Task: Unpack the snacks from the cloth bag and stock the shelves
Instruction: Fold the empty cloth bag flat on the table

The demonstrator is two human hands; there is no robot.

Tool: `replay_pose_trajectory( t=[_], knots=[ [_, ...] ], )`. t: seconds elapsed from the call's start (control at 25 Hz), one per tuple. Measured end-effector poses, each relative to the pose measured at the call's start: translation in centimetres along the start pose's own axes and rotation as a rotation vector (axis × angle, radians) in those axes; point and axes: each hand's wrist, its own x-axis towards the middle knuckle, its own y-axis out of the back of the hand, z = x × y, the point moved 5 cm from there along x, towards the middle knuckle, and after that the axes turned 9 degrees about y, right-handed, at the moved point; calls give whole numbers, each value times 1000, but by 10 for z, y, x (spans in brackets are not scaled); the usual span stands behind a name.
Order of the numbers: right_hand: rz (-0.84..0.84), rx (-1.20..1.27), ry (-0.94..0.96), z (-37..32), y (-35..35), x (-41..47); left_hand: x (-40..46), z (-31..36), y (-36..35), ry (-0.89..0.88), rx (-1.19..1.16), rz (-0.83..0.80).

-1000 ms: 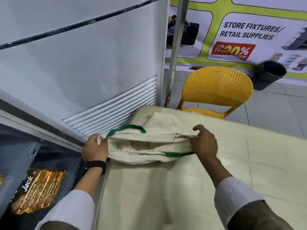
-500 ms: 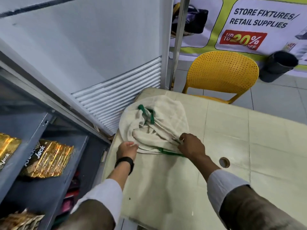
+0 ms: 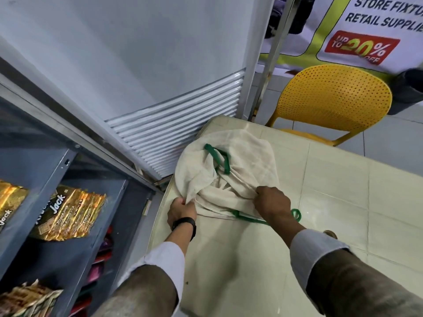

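While cloth bag (image 3: 240,165) lies crumpled on tabletop (image 3: 343,213), both hands pinch its fabric. L hand (image 3: 182,210) at near-left edge, R hand (image 3: 272,203) at near-right.

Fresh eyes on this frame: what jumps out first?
The crumpled cream cloth bag with green handles, at the table's near-left corner, both hands gripping its near edge: left hand, right hand. Next, the gold snack packs on the grey shelves at lower left. Then the yellow chair behind the table, under a sale banner.
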Motion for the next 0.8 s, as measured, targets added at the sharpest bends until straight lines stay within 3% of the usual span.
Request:
replay_pose_trajectory(
  t=[0.2,0.28,0.36,0.44,0.56,0.64,0.76,0.8],
  knots=[
    [322,863,-254,45,49,-28,-14,12,39,159,-561,-112],
    [470,834,-269,66,85,-51,-37,32,55,159,-656,-183],
    [627,649,-231,84,127,-82,-75,61,69,78,-757,-336],
    [745,501,-182,106,167,-111,-114,91,90,-139,-615,-320],
    [902,408,-172,157,217,-177,-191,122,137,-548,-98,12],
    [823,325,-222,191,228,-208,-236,126,145,-625,18,5],
    [477,354,-351,238,222,-240,-286,119,126,-538,-58,-199],
    [499,404,-356,247,229,-254,-300,119,121,-537,-110,-245]
  ],
)
